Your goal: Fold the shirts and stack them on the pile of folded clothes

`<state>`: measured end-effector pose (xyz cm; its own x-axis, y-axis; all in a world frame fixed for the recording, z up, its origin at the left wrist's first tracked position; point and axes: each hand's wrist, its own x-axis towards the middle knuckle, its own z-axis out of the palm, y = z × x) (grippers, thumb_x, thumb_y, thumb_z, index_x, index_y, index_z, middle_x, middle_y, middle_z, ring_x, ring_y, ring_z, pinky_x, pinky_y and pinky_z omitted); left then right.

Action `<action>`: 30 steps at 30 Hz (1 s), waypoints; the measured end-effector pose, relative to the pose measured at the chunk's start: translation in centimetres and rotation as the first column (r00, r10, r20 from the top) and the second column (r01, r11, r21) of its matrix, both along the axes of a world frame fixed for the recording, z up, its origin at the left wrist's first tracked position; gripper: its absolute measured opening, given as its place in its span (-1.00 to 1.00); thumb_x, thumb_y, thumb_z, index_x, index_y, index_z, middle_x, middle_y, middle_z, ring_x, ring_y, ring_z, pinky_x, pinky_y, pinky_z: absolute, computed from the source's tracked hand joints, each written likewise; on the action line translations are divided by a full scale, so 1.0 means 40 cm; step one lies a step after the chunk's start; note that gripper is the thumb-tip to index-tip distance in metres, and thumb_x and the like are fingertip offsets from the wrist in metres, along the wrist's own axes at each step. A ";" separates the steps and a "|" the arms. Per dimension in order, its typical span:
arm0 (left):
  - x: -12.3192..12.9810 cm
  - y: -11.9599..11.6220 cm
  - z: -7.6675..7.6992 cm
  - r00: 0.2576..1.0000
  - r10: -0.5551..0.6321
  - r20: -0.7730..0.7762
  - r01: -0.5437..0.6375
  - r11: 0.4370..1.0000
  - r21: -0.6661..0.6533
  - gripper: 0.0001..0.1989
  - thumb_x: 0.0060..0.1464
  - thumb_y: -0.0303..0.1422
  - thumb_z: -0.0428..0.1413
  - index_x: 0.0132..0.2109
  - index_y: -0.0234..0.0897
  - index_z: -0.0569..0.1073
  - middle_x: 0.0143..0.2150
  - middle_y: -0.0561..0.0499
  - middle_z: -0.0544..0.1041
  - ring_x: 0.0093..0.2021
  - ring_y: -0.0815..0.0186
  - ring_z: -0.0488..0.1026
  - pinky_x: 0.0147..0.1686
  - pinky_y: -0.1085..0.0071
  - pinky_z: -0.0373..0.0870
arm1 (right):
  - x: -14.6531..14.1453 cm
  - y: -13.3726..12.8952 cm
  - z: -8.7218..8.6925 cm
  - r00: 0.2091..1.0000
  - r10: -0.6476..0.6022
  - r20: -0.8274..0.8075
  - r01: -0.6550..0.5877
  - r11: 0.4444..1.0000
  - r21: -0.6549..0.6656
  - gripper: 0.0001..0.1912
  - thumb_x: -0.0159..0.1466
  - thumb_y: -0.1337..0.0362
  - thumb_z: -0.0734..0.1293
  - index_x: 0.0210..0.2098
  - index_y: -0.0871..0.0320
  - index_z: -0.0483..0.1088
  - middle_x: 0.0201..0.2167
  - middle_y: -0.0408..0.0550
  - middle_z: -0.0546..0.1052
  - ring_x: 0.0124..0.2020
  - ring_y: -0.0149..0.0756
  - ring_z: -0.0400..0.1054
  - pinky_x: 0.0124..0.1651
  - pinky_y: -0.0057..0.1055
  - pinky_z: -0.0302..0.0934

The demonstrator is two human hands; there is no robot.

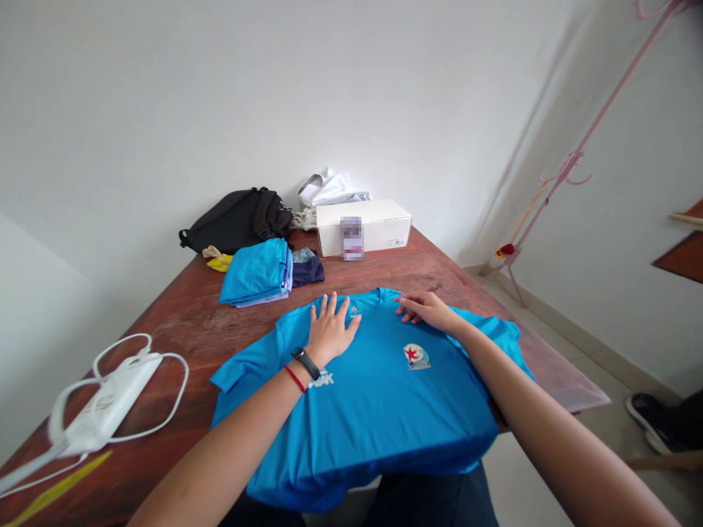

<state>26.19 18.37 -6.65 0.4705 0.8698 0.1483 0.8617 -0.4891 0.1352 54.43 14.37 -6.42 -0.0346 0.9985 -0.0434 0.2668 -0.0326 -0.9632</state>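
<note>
A bright blue T-shirt lies flat at the near edge of a worktop, its hem drooping toward the camera as a person presses down on its smooth knit with bare hands. The left hand, wearing a black fitness band and a red bracelet, rests open near the collar, fingers splayed. The right hand lies open by the opposite shoulder, just above a star badge. Neither hand grips anything. The sleeves lie out at 9 and 3 o'clock, unfolded.

At 11 o'clock, a squared stack of folded clothes sits finished, beside a smaller navy bundle. Farther out at 12 o'clock are a white box, a slumped black backpack and crumpled white cloth. A white charger trails looped cable across the reddish-brown wood at 8 o'clock. A black shoe shows on the floor at 4 o'clock.
</note>
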 end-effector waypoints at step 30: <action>0.000 -0.001 -0.006 1.000 0.004 0.003 -0.004 1.000 -0.019 -0.30 0.37 0.09 -0.22 0.48 -0.15 0.12 0.55 -0.19 -0.03 0.52 -0.13 -0.11 0.37 -0.26 -0.05 | -0.004 -0.004 0.007 0.999 -0.007 0.036 0.007 1.000 -0.012 -0.54 0.24 -0.13 0.42 -0.17 0.16 0.56 -0.24 0.04 0.66 -0.35 -0.28 0.56 -0.39 -0.49 0.38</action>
<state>26.20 18.31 -6.91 0.4667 0.8743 0.1334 0.8632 -0.4831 0.1466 54.26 14.19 -6.12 -0.0259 0.9981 -0.0565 0.3006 -0.0462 -0.9526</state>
